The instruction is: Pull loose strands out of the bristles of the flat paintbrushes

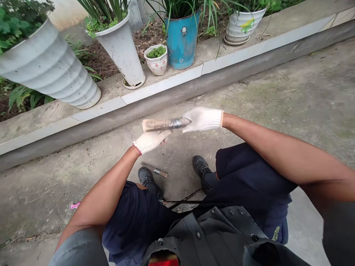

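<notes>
Both my hands wear white knit gloves. My right hand [202, 119] is closed around one end of a wooden tool handle [159, 124] with a metal ferrule [175, 122], held level in front of me. My left hand [151, 140] sits just under the handle's other half, fingers curled against it. On the concrete between my shoes lies a second small tool [154, 169] with a metal blade and ferrule.
A raised concrete kerb [172, 83] runs across ahead, carrying white ribbed pots [52, 70], a tall white pot [123, 50], a small patterned pot [157, 62], a blue can planter [181, 40] and another white pot [242, 26]. A pink scrap [74, 205] lies at left.
</notes>
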{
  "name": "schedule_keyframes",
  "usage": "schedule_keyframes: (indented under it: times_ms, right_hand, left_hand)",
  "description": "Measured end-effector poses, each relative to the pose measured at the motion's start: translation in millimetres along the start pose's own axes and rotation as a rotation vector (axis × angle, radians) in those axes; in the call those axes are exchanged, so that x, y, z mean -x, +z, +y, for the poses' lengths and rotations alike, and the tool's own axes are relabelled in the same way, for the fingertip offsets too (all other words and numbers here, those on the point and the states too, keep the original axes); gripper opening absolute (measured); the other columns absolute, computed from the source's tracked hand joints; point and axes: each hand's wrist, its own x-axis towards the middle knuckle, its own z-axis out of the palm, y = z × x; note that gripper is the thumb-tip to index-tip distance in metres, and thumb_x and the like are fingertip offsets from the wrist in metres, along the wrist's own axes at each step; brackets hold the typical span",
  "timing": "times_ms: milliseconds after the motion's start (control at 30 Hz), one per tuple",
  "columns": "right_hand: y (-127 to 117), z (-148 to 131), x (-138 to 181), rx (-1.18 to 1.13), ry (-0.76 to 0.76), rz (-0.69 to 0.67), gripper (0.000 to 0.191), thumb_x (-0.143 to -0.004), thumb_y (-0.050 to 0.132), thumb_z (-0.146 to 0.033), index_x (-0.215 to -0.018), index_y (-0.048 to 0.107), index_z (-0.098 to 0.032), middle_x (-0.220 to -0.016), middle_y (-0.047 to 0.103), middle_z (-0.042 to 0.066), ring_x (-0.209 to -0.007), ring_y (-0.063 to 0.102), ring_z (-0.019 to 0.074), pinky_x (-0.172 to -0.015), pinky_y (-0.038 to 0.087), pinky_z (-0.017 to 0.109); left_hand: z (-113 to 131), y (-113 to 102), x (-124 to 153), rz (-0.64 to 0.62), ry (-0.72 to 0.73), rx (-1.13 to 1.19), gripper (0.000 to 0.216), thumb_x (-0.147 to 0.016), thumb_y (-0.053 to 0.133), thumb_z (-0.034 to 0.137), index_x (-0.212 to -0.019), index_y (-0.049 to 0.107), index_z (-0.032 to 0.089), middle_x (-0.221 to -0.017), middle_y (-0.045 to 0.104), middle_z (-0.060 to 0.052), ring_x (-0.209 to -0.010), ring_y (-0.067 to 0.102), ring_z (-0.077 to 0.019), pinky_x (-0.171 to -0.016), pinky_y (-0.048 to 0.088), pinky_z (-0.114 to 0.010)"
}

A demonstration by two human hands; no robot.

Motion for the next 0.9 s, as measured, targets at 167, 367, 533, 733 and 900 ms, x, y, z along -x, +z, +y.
schedule_keyframes:
  times_ms: [167,367,533,733,900]
  right_hand:
    - [-4,5,-11,0.087,0.267,0.173,0.037,-0.096,0.055,-0.050,-0.107,0.072,-0.019,-0.092,0.073,0.011,-0.079,0.065,0.0226,-0.068,0.039,0.031]
    - [-8,4,-12,0.279,0.387,0.117,0.032,-0.092,0.062,-0.027,-0.116,0.074,-0.010,-0.099,0.075,0.021,-0.096,0.069,0.0316,-0.079,0.046,0.038]
    - [-5,-9,-5,0.400,0.258,-0.161,0.026,-0.083,0.066,-0.013,-0.107,0.077,-0.011,-0.102,0.075,0.020,-0.097,0.071,0.0327,-0.084,0.047,0.040]
    - [7,-1,7,0.128,-0.103,-0.254,0.015,-0.084,0.066,-0.028,-0.094,0.074,-0.020,-0.081,0.070,0.004,-0.072,0.060,0.0169,-0.068,0.036,0.029]
    - [-5,3,7,-0.058,-0.021,-0.043,0.028,-0.084,0.067,-0.047,-0.089,0.068,-0.020,-0.074,0.064,0.001,-0.067,0.053,0.0151,-0.063,0.033,0.028]
  left_hand:
    - [12,8,-1,-0.039,0.013,-0.067,0.039,-0.104,0.042,0.047,-0.105,0.069,0.019,-0.077,0.071,-0.001,-0.065,0.066,-0.0159,-0.064,0.048,-0.026]
    - [22,8,5,-0.070,-0.017,-0.237,0.036,-0.105,0.041,0.044,-0.100,0.068,0.021,-0.070,0.068,0.002,-0.060,0.063,-0.0163,-0.062,0.043,-0.027]
    - [12,-2,3,0.021,0.111,-0.477,0.037,-0.105,0.039,0.037,-0.096,0.071,0.019,-0.079,0.070,-0.002,-0.074,0.065,-0.0194,-0.071,0.043,-0.028]
    - [-3,-11,-2,0.038,0.112,-0.381,0.039,-0.104,0.043,0.042,-0.087,0.070,0.020,-0.079,0.070,-0.001,-0.077,0.065,-0.0184,-0.074,0.045,-0.027]
    - [-1,-3,-4,0.041,0.004,-0.044,0.037,-0.103,0.046,0.044,-0.088,0.067,0.017,-0.078,0.072,-0.004,-0.067,0.066,-0.0155,-0.066,0.049,-0.025]
